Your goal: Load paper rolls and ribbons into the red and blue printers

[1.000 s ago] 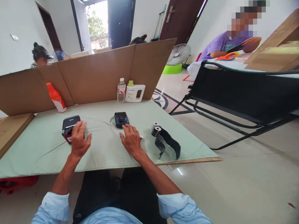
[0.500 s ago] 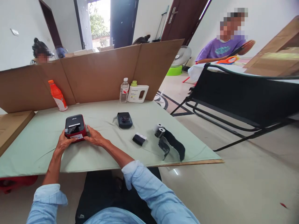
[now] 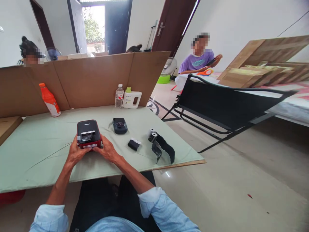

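The left hand and the right hand are set around the sides of a black and red machine, which is grasped between them, with both thumbs brought to its near face. Whether it is lifted or rested on the table cannot be told. Ahead of the right hand and to its right, a small dark gadget is placed; nearer, on the same side, a black packet is laid. Farther right of that hand, rolls are seen with black strips trailed from them. Beyond the left hand, to its left, an orange bottle is stood before the cardboard. Well ahead of the right hand, a water bottle and a white jug are placed side by side.
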Motion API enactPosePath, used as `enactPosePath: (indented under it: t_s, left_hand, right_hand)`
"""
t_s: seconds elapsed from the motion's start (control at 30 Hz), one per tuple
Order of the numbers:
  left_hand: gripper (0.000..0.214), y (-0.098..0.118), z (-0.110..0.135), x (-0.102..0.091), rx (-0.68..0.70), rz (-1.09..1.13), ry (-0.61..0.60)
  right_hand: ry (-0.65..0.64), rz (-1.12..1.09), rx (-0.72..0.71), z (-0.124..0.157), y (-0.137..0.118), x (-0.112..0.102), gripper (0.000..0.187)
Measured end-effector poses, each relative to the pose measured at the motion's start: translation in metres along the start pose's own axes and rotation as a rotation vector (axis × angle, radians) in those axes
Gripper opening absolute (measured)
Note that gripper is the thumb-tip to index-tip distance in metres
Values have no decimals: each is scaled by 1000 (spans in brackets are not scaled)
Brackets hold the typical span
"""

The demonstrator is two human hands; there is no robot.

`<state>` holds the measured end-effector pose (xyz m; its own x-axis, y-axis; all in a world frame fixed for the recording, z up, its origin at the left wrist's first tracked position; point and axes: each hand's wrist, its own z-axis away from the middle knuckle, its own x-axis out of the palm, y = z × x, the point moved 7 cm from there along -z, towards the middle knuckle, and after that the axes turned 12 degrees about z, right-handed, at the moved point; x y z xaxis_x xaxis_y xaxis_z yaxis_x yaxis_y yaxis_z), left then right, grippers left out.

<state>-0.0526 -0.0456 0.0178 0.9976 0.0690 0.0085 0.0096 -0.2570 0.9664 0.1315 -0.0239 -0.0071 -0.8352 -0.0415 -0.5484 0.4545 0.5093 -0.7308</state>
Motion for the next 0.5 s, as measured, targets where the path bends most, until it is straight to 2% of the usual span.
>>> enactPosePath:
  t_s: [0.1, 0.2, 0.33, 0.5]
  left_hand:
    - [101, -5, -1, 35, 29, -6, -58]
    - [100, -12, -2, 54, 28, -20, -90]
    - [97, -20, -2, 57, -7, -89, -113]
    - [94, -15, 1, 43, 59, -288, -111]
  right_hand:
    - [53, -13, 30, 13, 21, -23, 74]
    - [69, -20, 50, 20, 38, -33, 74]
    - [98, 14, 35, 25, 50, -34, 74]
    - [116, 36, 51, 31, 53, -32, 80]
